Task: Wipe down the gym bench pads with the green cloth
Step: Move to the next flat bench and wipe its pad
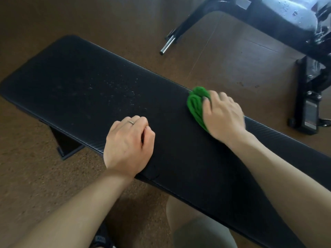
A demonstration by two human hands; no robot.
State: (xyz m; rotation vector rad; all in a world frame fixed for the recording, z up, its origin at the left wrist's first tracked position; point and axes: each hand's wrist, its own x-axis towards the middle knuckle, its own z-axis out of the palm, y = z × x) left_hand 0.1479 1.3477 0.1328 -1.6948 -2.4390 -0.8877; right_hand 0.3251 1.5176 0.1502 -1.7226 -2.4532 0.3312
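1. Nearest the camera, both bare forearms reach out over the long black bench [179, 140], which runs from lower right to upper left above a brown floor [53, 185].
2. The left hand [128, 145] rests on the pad's near edge with its fingers curled under and nothing in them; it looks to be bracing the body, not wiping.
3. Across the pad, the right hand [223, 115] presses down on the green cloth [196, 104], fingers bent over the bunched fabric. The cloth lies on the pad near its far edge, partly under the palm.
4. The step in hand, as I judge it, is the wipe of the long pad itself, mid-stroke.
5. Farther to the left, a patch of pale specks [123, 90] sits on the pad, well apart from the cloth. The next move likely calls for sweeping the cloth leftward over that patch with steady downward pressure.
6. Beyond the bench stands a black equipment frame [308, 83] with a chrome peg [167, 46]; its pale padded part at the top right appears spotted and may also need wiping.
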